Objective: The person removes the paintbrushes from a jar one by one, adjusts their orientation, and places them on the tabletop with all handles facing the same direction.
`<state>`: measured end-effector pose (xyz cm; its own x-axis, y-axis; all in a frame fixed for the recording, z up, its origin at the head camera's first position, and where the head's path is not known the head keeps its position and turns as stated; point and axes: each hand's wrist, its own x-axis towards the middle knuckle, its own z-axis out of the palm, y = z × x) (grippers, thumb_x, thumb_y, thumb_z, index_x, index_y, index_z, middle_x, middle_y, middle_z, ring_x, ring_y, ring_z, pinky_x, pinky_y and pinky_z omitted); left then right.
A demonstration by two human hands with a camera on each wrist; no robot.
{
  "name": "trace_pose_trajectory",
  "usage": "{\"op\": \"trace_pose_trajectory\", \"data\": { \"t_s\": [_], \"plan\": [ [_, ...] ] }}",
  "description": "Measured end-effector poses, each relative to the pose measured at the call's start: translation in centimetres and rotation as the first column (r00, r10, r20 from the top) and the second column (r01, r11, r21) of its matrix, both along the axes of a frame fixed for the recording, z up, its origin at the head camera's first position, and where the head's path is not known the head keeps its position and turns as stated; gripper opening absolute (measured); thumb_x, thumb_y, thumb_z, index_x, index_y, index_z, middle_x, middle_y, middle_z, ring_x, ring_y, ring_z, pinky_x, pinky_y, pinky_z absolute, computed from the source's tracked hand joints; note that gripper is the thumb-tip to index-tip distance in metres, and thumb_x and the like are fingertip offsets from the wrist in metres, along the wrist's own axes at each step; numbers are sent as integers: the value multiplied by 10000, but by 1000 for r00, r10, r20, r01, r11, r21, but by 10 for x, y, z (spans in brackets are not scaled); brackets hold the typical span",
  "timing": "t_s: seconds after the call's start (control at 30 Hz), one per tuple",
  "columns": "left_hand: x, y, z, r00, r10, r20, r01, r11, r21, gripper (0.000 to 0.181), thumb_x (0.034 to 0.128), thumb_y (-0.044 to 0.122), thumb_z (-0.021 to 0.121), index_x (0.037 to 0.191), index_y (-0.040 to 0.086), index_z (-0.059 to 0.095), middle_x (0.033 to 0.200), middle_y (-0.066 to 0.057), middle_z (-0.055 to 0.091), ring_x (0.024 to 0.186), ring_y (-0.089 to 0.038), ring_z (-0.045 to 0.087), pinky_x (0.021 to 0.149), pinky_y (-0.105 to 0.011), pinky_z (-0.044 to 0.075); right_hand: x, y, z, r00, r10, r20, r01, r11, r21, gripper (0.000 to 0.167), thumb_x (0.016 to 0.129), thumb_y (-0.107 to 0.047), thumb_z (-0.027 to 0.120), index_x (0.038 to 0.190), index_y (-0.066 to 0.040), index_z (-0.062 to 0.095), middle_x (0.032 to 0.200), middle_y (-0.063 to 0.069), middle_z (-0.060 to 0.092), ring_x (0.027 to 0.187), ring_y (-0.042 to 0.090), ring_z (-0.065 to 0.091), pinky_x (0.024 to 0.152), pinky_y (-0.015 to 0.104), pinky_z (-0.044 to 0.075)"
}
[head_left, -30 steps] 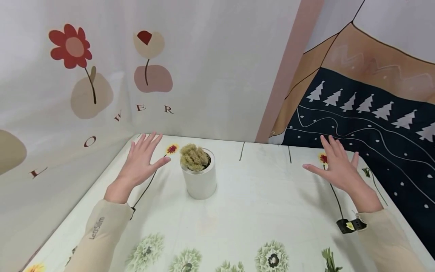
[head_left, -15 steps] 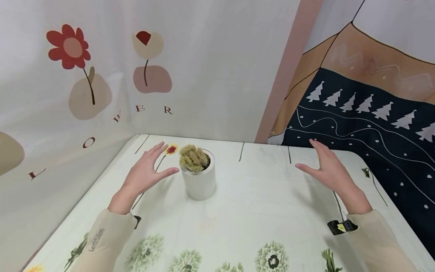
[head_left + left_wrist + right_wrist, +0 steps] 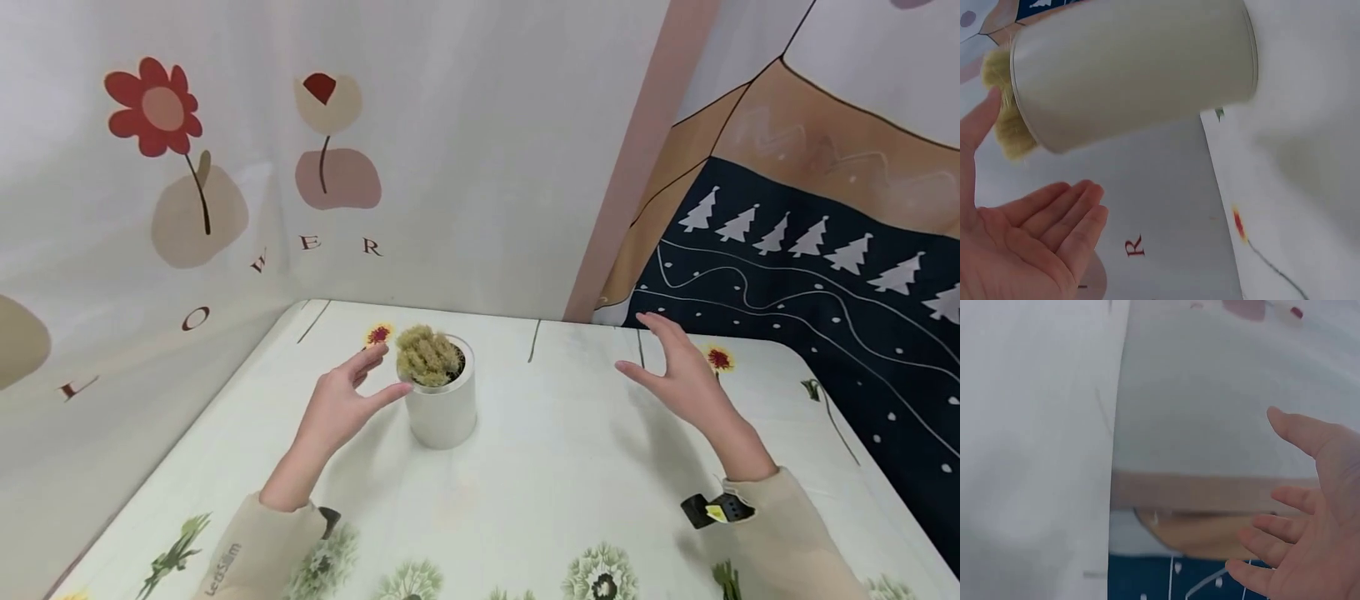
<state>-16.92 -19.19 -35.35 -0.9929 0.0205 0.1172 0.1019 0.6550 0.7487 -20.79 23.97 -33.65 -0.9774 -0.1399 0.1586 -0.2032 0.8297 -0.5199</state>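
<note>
A white cylindrical pot (image 3: pixel 442 417) with a fuzzy yellow-green plant (image 3: pixel 427 357) stands upright on the table, left of the middle in the head view. Just left of it is my left hand (image 3: pixel 341 408), thumb and fingers spread apart with nothing between them. The left wrist view shows the pot (image 3: pixel 1135 69) large and close, beyond the open palm (image 3: pixel 1029 244); whether the thumb touches it I cannot tell. On the right side my right hand (image 3: pixel 682 379) hovers over the table, empty, its fingers spread as the right wrist view shows too.
A white cloth (image 3: pixel 525 467) printed with flowers covers the table. Behind it hangs a pale curtain (image 3: pixel 480 167) with flower drawings. At the right is a dark printed cloth (image 3: pixel 810 258) with white trees. A black strap device (image 3: pixel 716 510) sits at the right wrist.
My left hand has moved right and down, closer to the pot. My right hand has moved left over the table. The pot has stayed where it stood.
</note>
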Motion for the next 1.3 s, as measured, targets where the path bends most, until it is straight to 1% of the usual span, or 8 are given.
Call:
{"op": "trace_pose_trajectory", "data": {
  "t_s": [0.1, 0.2, 0.5, 0.7, 0.87, 0.97, 1.1, 1.3],
  "plan": [
    [3, 9, -3, 1000, 5, 13, -6, 999, 51, 799, 859, 427, 772, 1494, 66, 449, 1497, -182, 507, 1378, -366, 500, 1154, -444, 433, 2, -12, -1, 1000, 26, -2, -26, 998, -53, 826, 930, -406, 693, 1558, -59, 282, 1623, 242, 239, 1464, 470, 294, 1127, 694, 334],
    [6, 16, -6, 1000, 20, 13, -21, 997, 69, 792, 856, 387, 785, 1487, 44, 452, 1472, -198, 527, 1357, -349, 527, 1136, -425, 453, 2, -24, -3, 998, 63, -16, -64, 994, -91, 799, 936, -379, 694, 1547, -50, 297, 1604, 239, 282, 1445, 449, 342, 1129, 676, 353],
    [9, 29, -15, 995, 90, -49, -82, 986, 144, 741, 830, 339, 819, 1441, 47, 518, 1432, -172, 574, 1316, -313, 577, 1070, -381, 516, -3, -59, -6, 987, 149, -52, -157, 964, -213, 697, 934, -256, 714, 1511, -60, 375, 1562, 188, 389, 1440, 385, 394, 1178, 562, 371],
    [10, 33, -20, 989, 131, -70, -112, 968, 225, 748, 824, 319, 827, 1451, 65, 510, 1440, -149, 572, 1314, -283, 584, 1039, -329, 527, -1, -87, -7, 979, 192, -66, -203, 929, -309, 629, 929, -204, 719, 1471, -52, 440, 1511, 161, 464, 1416, 348, 447, 1171, 506, 403],
    [11, 37, -23, 983, 161, -85, -134, 955, 266, 731, 831, 308, 821, 1447, 61, 515, 1436, -145, 578, 1306, -282, 592, 1048, -332, 522, 1, -111, -7, 973, 216, -78, -229, 898, -375, 564, 922, -185, 726, 1425, -57, 506, 1458, 136, 529, 1380, 313, 504, 1146, 456, 442],
    [11, 39, -24, 979, 181, -97, -150, 953, 263, 712, 829, 302, 823, 1435, 67, 533, 1418, -142, 594, 1295, -280, 601, 1047, -336, 525, 2, -125, -7, 970, 228, -87, -244, 883, -401, 527, 916, -184, 733, 1393, -67, 543, 1423, 118, 569, 1348, 293, 542, 1123, 425, 471],
    [12, 41, -23, 975, 196, -100, -164, 951, 262, 709, 823, 308, 828, 1430, 79, 542, 1410, -131, 603, 1292, -267, 605, 1048, -335, 526, 3, -143, -8, 959, 261, -111, -283, 851, -443, 478, 912, -169, 735, 1356, -80, 581, 1384, 105, 605, 1312, 277, 578, 1089, 405, 507],
    [13, 42, -21, 976, 193, -98, -165, 957, 241, 716, 822, 331, 826, 1428, 76, 544, 1408, -142, 601, 1290, -283, 604, 1060, -371, 523, 4, -166, -11, 943, 306, -132, -331, 806, -491, 430, 909, -147, 735, 1316, -72, 616, 1344, 108, 636, 1265, 266, 617, 1033, 355, 550]
  ]
}}
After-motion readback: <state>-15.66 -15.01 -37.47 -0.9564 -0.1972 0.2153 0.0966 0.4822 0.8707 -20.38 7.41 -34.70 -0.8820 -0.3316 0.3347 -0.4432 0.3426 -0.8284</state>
